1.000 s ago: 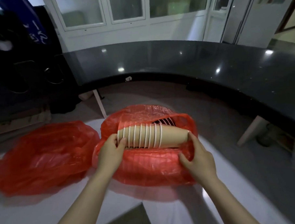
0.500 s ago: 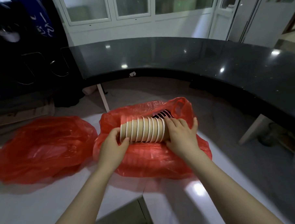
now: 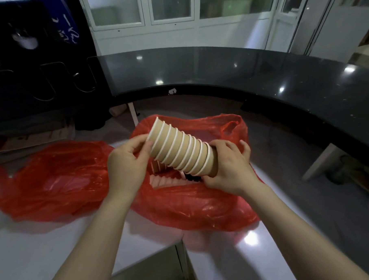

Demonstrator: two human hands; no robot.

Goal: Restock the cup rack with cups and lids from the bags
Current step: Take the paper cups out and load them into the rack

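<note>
A nested stack of brown paper cups (image 3: 179, 149) with white rims is held tilted above the open red plastic bag (image 3: 203, 202) on the white table. My left hand (image 3: 127, 163) grips the wide rim end at the upper left. My right hand (image 3: 229, 165) is wrapped around the narrow bottom end at the lower right. More stacked cups (image 3: 166, 179) lie inside the bag under the lifted stack. A second red bag (image 3: 52, 179) lies crumpled to the left, its contents hidden.
The white table (image 3: 36, 252) has a notch in its near edge. A curved black counter (image 3: 261, 73) runs behind and to the right. A dark rack with rounded slots (image 3: 50, 82) stands at the far left. White table legs (image 3: 320, 161) stand on the floor at right.
The cup stack has come up out of the bag and tilted, rim end raised to the left. My right hand slid to the stack's narrow end.
</note>
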